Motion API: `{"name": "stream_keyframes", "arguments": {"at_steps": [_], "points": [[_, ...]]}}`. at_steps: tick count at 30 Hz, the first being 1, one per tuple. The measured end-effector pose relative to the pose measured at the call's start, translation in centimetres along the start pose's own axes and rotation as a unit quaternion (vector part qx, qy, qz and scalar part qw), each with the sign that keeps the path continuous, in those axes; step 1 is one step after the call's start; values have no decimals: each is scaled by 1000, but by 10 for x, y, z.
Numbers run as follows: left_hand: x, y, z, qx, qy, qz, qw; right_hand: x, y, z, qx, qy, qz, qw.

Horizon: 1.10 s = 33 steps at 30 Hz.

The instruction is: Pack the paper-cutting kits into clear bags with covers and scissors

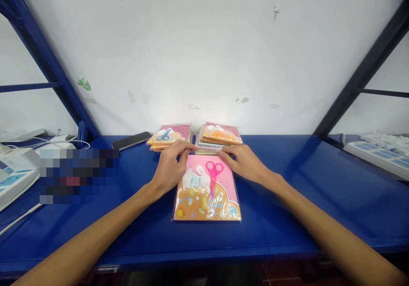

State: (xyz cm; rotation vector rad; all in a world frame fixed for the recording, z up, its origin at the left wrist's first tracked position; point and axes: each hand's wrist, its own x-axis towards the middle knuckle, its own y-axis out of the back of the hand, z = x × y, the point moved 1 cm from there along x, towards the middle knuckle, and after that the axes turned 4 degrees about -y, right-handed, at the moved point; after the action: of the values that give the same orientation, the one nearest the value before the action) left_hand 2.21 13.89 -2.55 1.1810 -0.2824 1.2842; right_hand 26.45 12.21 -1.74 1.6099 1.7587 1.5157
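A craft paper pack [204, 192] in a clear plastic bag lies flat in front of me. Its pink and orange cover carries a white rabbit, and pink scissors [214, 171] show through the plastic. My left hand [172, 164] is closed at the bag's upper left corner, thumb and fingers pinching the clear edge. At the upper right, my right hand [244, 160] pinches the same edge. Just beyond the hands are two stacks of similar packs: the left stack [169, 134] has blue scissors on top, the right stack [222, 133] orange ones.
Everything lies on a blue table [287, 200] against a white wall. A black phone [131, 140] rests at the back left. Power strips and white cables [19, 183] lie at the left, beside a blurred-out patch. Another power strip [380, 158] is at the right.
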Motion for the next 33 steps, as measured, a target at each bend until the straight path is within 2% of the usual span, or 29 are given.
{"name": "stream_keyframes", "arguments": {"at_steps": [4, 7, 15, 24, 26, 29, 31, 33], "points": [[0, 3, 6, 1, -53, 41, 998, -1, 1, -5, -1, 18, 70, 997], [1, 5, 8, 2, -82, 56, 995, -2, -1, -5, -6, 22, 100, 995], [1, 9, 11, -26, -94, 88, 991, -5, 2, -9, 3, 51, 160, 986], [1, 6, 14, -163, 14, 60, 985, -6, 4, -12, 47, 71, 195, 977], [2, 7, 13, -201, 62, 32, 977, -5, 5, -13, 69, 64, 204, 974], [5, 8, 10, -241, 152, -63, 957, -6, 6, -15, 85, 44, 211, 973], [6, 8, 10, -253, 177, -112, 944, -6, 8, -15, 87, 38, 218, 971], [7, 8, 12, -276, 186, -117, 936, -7, 11, -16, 89, 43, 232, 968]]}}
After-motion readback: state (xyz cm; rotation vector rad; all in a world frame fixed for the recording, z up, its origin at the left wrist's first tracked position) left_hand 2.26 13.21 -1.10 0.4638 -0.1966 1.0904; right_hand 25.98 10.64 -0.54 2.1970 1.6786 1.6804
